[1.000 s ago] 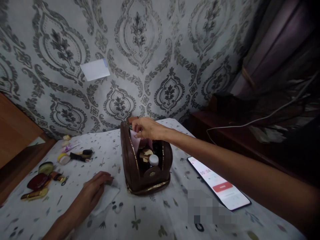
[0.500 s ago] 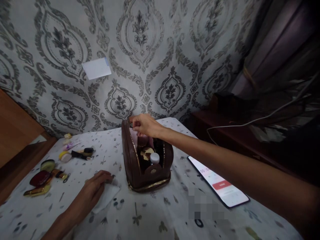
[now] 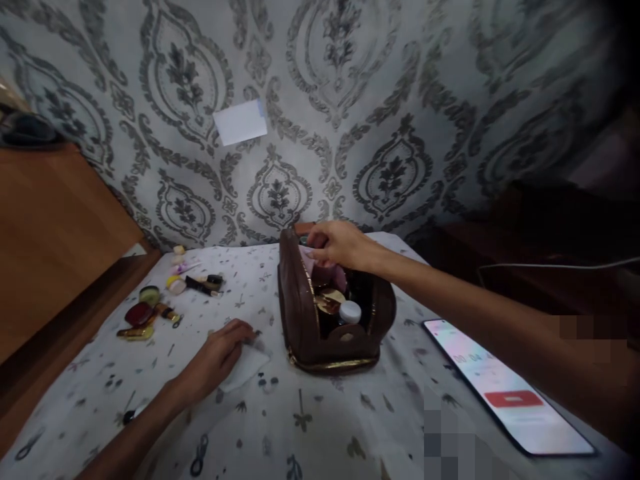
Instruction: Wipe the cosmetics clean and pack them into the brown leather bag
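Note:
A brown makeup bag (image 3: 295, 313) stands unzipped on the bed-sheet-like cloth, its gold zipper parted. Inside are a white-capped jar (image 3: 350, 312), a round gold item (image 3: 330, 301) and pink lining (image 3: 338, 276). My right hand (image 3: 340, 244) reaches over the bag's far end, thumb and fingers curled together at the lining; what they grip is hidden. To the left of the bag, my left hand (image 3: 227, 347) rests with bent fingers on a thin white tissue (image 3: 246, 367), holding it against the cloth.
Several cosmetics, among them a dark red compact (image 3: 139, 313) and a black tube (image 3: 200, 287), lie at the left. A phone (image 3: 510, 390) with a lit timer is at the right. Behind rises a patterned wall (image 3: 280, 180); a wooden panel (image 3: 60, 233) borders the left.
The view has turned left, so everything sits further right in the picture. My right hand stays at the bag's far end, its fingers slightly shifted. My left hand remains on the tissue.

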The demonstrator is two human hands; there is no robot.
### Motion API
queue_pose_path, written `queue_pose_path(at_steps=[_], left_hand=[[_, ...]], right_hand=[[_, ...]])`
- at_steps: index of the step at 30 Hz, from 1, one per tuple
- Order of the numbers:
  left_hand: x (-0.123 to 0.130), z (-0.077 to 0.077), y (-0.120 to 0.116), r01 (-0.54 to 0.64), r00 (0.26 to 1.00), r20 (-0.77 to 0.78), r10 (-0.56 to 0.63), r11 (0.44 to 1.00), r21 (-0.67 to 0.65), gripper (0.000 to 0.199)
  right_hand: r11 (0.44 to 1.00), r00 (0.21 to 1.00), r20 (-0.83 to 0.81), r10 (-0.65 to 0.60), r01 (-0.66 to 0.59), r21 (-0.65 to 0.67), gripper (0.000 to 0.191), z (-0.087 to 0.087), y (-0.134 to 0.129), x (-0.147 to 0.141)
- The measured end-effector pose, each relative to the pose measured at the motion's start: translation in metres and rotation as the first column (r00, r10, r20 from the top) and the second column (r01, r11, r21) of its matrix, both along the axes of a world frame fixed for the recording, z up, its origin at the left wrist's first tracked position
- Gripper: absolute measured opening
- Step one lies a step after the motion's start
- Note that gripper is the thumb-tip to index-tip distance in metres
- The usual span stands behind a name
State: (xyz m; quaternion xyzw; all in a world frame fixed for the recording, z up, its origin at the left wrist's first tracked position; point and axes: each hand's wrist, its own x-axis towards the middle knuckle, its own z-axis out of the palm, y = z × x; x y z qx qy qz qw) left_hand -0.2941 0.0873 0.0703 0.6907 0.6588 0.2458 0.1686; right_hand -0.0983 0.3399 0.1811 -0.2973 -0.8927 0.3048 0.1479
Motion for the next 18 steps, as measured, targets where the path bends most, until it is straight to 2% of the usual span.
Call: queue_pose_path(at_steps=[5, 8, 15, 18], left_hand=[[0.001, 0.004, -0.007, -0.047, 0.999, 0.005, 0.047, 0.999, 0.003, 0.031], [0.001, 0.005, -0.014, -0.066, 0.998, 0.006, 0.066, 0.997, -0.027, 0.030], [0.006, 0.004, -0.036, 0.067, 0.993, -0.087, -0.074, 0.994, -0.084, 0.042], [0.006, -0.001, -0.042, 0.061, 0.992, -0.107, -0.065, 0.997, -0.040, 0.029]], right_hand=[[0.999, 0.999, 0.005, -0.037, 0.037, 0.017, 0.017, 0.004, 0.001, 0.003], [0.996, 0.997, 0.033, -0.069, 0.067, 0.058, 0.016, 0.013, -0.007, 0.008], [0.943, 0.980, -0.015, -0.199, 0.195, 0.268, 0.010, 0.039, -0.044, 0.020], [0.932, 0.977, -0.104, -0.184, 0.207, 0.297, 0.006, 0.037, -0.061, 0.024]])
